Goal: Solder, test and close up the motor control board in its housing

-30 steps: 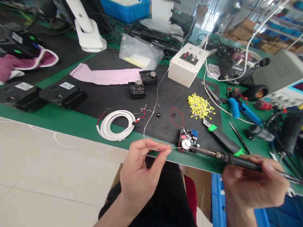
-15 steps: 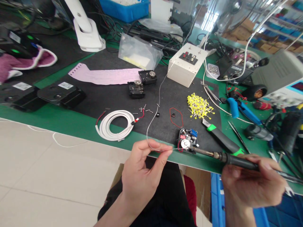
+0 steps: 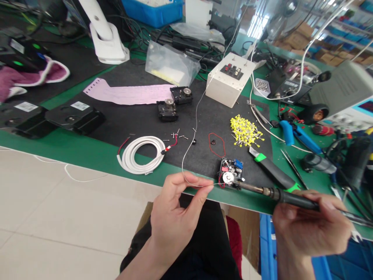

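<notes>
My left hand [image 3: 177,210] pinches a thin solder wire [image 3: 183,161] between thumb and forefinger. The wire's tip reaches the lower side of a small black housing [image 3: 232,168] with electronics, a white disc and red and blue parts. In my right hand [image 3: 313,223] is a soldering iron [image 3: 288,197], held like a pen. Its tip points left, at the housing's lower edge by the white disc; whether it touches is too small to tell. A red wire loop [image 3: 222,182] shows beside the disc. The housing sits near the bench's front edge.
Behind the housing lie a pile of yellow-tipped parts [image 3: 245,131] and a green-and-black knife [image 3: 272,170]. A white cable coil [image 3: 142,154] is to the left. Further back stand a beige switch box [image 3: 230,79] and two black housings [image 3: 168,110]. Tweezers [image 3: 293,168] lie at right.
My left hand has shifted very slightly to the right, with the solder wire in its pinch. The soldering iron and the housing look unmoved.
</notes>
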